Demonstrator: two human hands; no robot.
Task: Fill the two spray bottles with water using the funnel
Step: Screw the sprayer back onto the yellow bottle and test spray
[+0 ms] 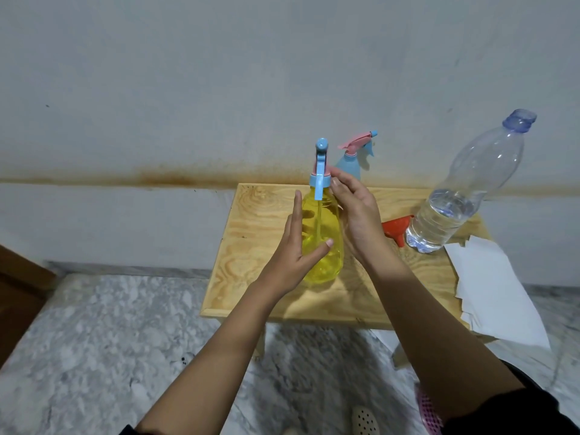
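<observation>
A yellow spray bottle (323, 246) with a blue trigger head stands upright near the middle of the wooden table (251, 233). My left hand (295, 255) lies against its left side with straight fingers, and the thumb reaches across its front. My right hand (357, 215) is on the bottle's right side, its relaxed fingertips at the pink collar under the spray head. A blue spray bottle (348, 164) with a pink head stands behind, partly hidden by my right hand. An orange funnel (397, 229) lies on its side beside a clear water bottle (455, 208) that is about a third full.
White paper sheets (489, 284) hang over the table's right edge. The small table stands against a grey wall on a marble floor. A brown wooden piece (18, 296) is at the far left. My feet show below the table.
</observation>
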